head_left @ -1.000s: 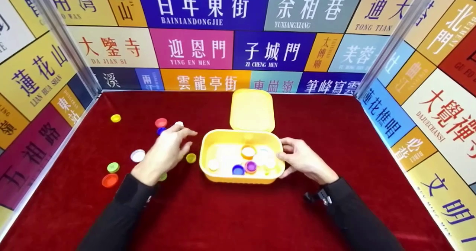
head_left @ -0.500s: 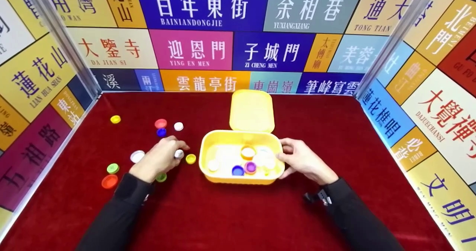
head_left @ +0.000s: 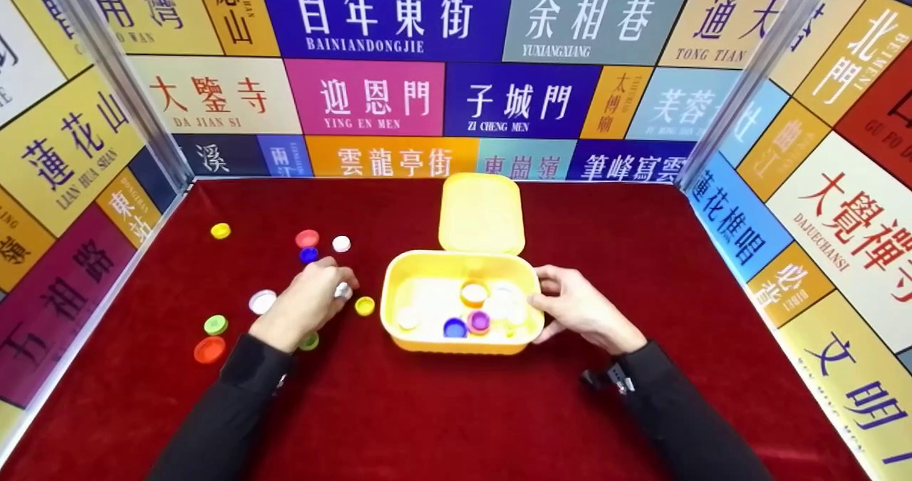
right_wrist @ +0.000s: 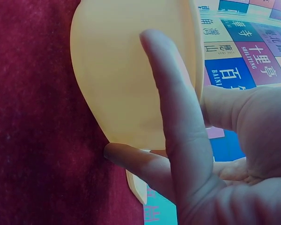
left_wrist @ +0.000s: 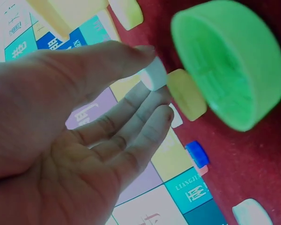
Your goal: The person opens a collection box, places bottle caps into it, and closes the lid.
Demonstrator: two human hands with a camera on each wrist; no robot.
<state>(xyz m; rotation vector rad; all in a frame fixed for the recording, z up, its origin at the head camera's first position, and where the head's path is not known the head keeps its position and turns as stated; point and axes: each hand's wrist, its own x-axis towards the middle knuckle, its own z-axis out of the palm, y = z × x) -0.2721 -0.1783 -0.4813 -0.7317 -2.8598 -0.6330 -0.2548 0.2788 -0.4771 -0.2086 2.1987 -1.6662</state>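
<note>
In the head view my left hand [head_left: 306,294] is low over the table, left of the yellow box. Its thumb and fingers pinch a small white bottle cap [left_wrist: 154,75], seen between the fingertips in the left wrist view. A yellow cap [head_left: 365,306] lies just right of that hand, and a green cap [head_left: 309,340] is partly under it. My right hand [head_left: 583,306] grips the right end of the open yellow plastic box [head_left: 399,274], thumb at the rim, other fingers along the outer wall [right_wrist: 117,70]. Several caps lie inside, including a blue one [head_left: 454,327] and a purple one [head_left: 479,321].
The box's lid [head_left: 482,214] lies folded back behind it. Several more caps are scattered at the left: yellow [head_left: 221,231], pink-red [head_left: 307,238], blue [head_left: 308,254], white [head_left: 341,244], green [head_left: 216,325] and red [head_left: 209,350]. Printed panels [head_left: 377,96] wall the red cloth table.
My left hand has come down and toward me from beside the far white cap, and its fingers have closed on another white cap. My right hand stays on the box.
</note>
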